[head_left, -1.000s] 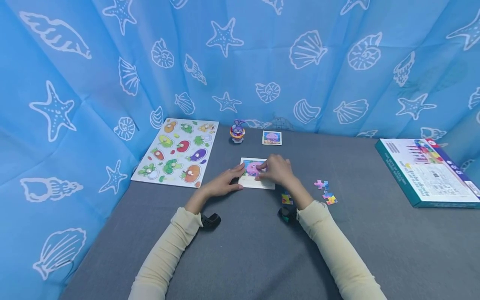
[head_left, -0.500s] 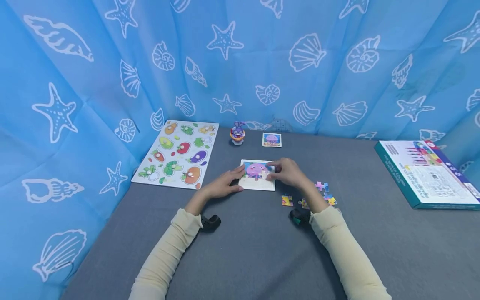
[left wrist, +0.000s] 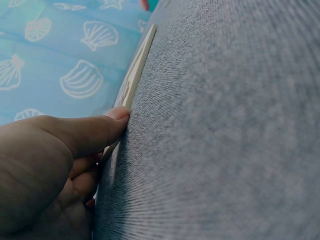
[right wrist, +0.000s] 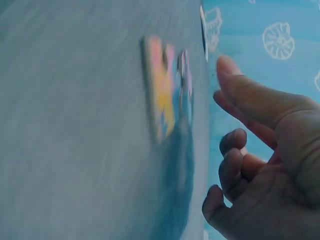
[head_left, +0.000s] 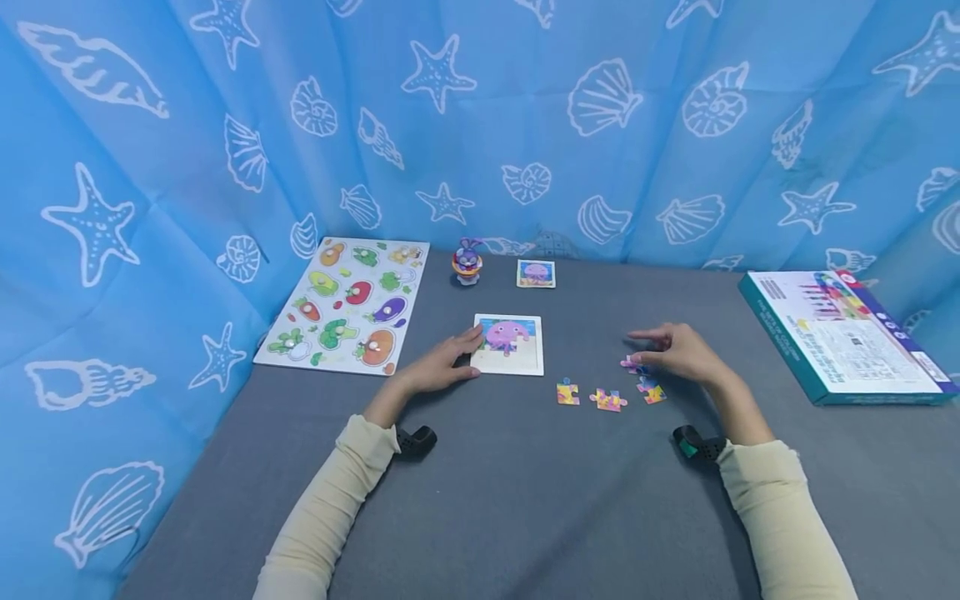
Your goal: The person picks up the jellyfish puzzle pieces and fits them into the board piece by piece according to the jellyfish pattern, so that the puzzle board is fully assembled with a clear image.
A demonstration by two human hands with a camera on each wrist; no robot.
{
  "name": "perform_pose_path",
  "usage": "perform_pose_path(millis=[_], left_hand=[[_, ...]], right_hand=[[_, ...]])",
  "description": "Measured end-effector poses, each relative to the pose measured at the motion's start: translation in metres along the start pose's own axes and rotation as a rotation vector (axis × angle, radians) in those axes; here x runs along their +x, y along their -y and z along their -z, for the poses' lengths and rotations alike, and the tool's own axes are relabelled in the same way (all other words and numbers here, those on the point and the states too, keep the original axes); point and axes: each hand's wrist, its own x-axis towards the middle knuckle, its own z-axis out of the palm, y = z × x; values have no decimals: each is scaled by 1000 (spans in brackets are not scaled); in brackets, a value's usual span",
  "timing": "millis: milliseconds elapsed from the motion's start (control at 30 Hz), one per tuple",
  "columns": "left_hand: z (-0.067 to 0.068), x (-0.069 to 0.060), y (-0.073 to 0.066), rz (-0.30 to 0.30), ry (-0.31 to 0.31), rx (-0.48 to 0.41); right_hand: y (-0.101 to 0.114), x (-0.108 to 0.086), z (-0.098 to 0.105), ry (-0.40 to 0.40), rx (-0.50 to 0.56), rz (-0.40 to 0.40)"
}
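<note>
A framed puzzle board [head_left: 510,367] with a pink octopus picture lies mid-table, its lower part bare wood. My left hand [head_left: 442,364] holds the board's left edge; in the left wrist view the thumb of that hand [left wrist: 60,145] presses against the rim. My right hand [head_left: 686,354] hovers over a pink and blue piece [head_left: 628,365], thumb and forefinger apart, nothing between them. Close by lie a yellow and pink piece [head_left: 652,392], another [head_left: 608,400] and a yellow one [head_left: 567,392]. In the right wrist view the right hand [right wrist: 270,130] is beside a blurred piece [right wrist: 162,90].
A vegetable board [head_left: 348,308] lies at the left. Behind the puzzle stand a small purple toy [head_left: 467,265] and a little octopus picture card [head_left: 536,273]. A flat box [head_left: 851,337] lies at the right, and a blue curtain [head_left: 480,125] hangs along the back.
My right hand has left the puzzle board and moved right to above the loose pieces. A piece it was placing now sits in the octopus picture. The left hand stays at the board's edge.
</note>
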Motion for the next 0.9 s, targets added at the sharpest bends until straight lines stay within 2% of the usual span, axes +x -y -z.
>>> perform_pose_path(millis=[267,500,700,900], left_hand=[[0,0,1,-5,5,17],[1,1,1,0,0,22],[0,1,1,16,23,19],[2,0,-1,9,16,18]], right_hand=[[-20,-10,1,45,12,22],[-19,-7,1,-1,-17,26],[-25,-7,0,1,0,41],[-27,-4,1,-11,-9,32]])
